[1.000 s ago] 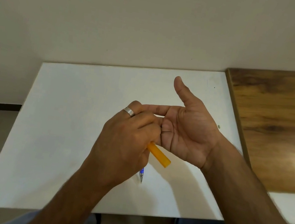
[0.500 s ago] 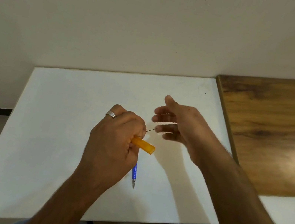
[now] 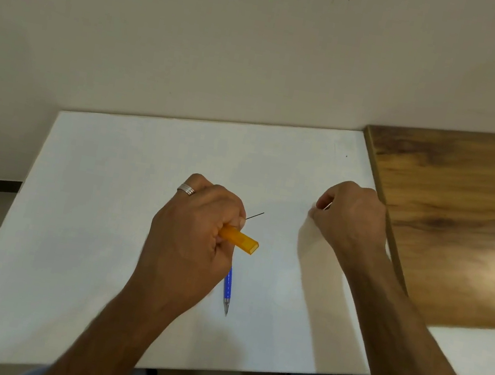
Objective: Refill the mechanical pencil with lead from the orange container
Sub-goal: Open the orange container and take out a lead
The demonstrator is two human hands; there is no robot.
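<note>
One lead (image 3: 255,216), jutting past left fingers (image 3: 237,210)

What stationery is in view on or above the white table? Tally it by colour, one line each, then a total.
Orange: 1, the lead container held in the left hand
Blue: 1, the mechanical pencil in the same hand
Black: 1, the thin lead sticking out past its fingers
Total: 3

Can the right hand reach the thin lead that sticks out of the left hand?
Probably yes: the lead points toward the right hand, with only bare white table between them.
</note>
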